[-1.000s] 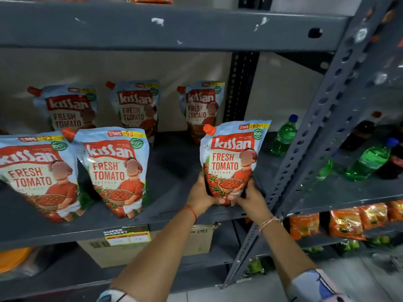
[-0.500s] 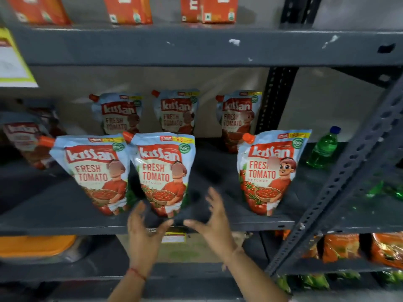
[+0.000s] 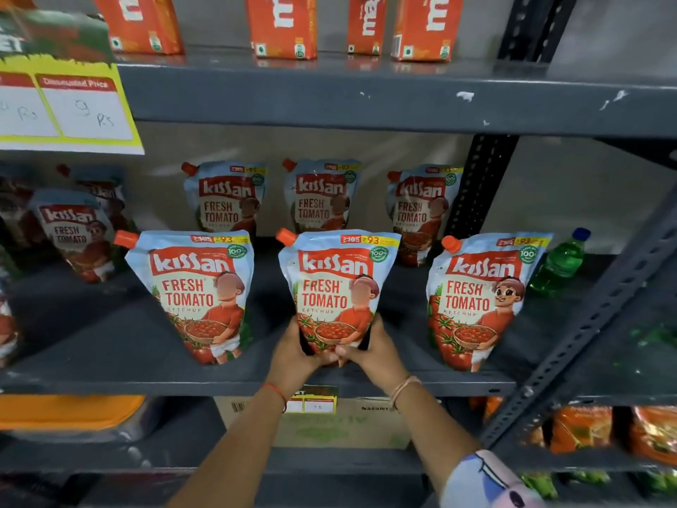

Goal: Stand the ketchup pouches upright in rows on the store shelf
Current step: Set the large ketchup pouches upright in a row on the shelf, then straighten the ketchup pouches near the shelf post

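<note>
Light-blue ketchup pouches with orange caps stand on the grey shelf (image 3: 110, 375). The front row holds three: a left pouch (image 3: 198, 291), a middle pouch (image 3: 335, 284) and a right pouch (image 3: 480, 298). My left hand (image 3: 293, 352) and my right hand (image 3: 370, 352) grip the bottom of the middle pouch from both sides and hold it upright at the shelf's front. Behind them a back row of three pouches (image 3: 318, 196) stands against the wall. More pouches (image 3: 73, 232) stand blurred at the far left.
A green bottle (image 3: 560, 262) stands right of the right pouch, next to a slanted perforated post (image 3: 586, 324). Orange cartons (image 3: 282, 23) line the shelf above. A yellow price card (image 3: 69, 108) hangs upper left. A cardboard box (image 3: 348, 427) sits below.
Both hands let go of the right pouch, moved left, and now grip the middle pouch's base. The view has shifted left and closer.
</note>
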### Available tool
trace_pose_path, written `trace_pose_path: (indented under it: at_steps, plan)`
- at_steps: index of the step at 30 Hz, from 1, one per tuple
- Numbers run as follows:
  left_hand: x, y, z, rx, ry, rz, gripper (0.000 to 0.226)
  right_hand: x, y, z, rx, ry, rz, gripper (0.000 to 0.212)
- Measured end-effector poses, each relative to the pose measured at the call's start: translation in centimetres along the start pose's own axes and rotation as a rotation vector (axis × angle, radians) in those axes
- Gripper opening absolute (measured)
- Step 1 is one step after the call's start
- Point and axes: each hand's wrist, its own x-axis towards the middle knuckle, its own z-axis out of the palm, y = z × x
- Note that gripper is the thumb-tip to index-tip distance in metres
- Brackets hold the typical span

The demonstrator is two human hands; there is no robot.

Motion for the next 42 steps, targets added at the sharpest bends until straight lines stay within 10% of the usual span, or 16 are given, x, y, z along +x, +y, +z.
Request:
trace_pose_path:
  at_steps: [6, 10, 17, 24, 29, 38, 42]
  plan:
    - [-4.8, -2.1, -3.7, 0.06, 0.335, 0.059, 0.073, -7.1, 1.1, 4.1, -0.202, 0.445, -0.167, 0.073]
    - [-6.1, -4.9, -11.9, 0.259, 0.617, 0.031, 0.078, -7.5, -0.6, 9.7, -0.198, 0.23, -0.297, 0.05]
    - [-0.9, -5.0, -18.7, 0.251, 0.057, -0.016, 0.093, 0.9, -5.1, 17.6, -0.171, 0.001, -0.009, 0.054]
    - [-0.8, -5.6, -20.7, 0.22, 0.06, -0.053, 0.082, 0.9, -5.2, 20.9, -0.428, 0.12, 0.035, 0.04]
    - [-2.2, -5.6, -20.5, 0.273, 0.106, -0.03, 0.082, -0.6, -5.1, 20.1, -0.386, 0.047, -0.059, 0.07]
    - [-7.7, -8.5, -28.1, 0.206, 0.727, -0.023, 0.06, -5.6, -3.1, 24.1, -0.749, 0.295, -0.346, 0.07]
    - [-7.4, -9.2, -35.3, 0.05, 0.907, -0.019, 0.053, -4.2, -6.0, 30.5, -0.55, -0.009, -0.591, 0.056]
